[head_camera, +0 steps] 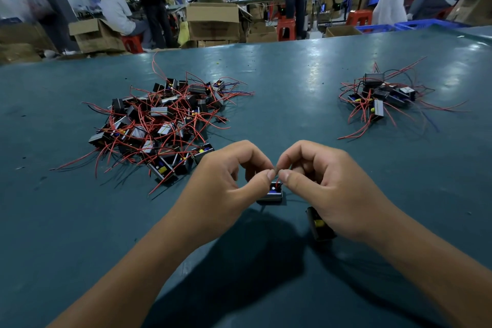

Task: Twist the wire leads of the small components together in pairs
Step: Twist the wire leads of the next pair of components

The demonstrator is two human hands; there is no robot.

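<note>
Red wire leads, pinched between thumb and forefinger of the left hand and right hand, could slip apart if either pinch loosens.

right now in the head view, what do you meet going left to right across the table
big pile → left hand → component between the hands → right hand → small pile

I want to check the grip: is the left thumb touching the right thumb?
Apart. The head view shows a thin dark gap between the left thumb and right thumb, with the wire lead below.
</note>
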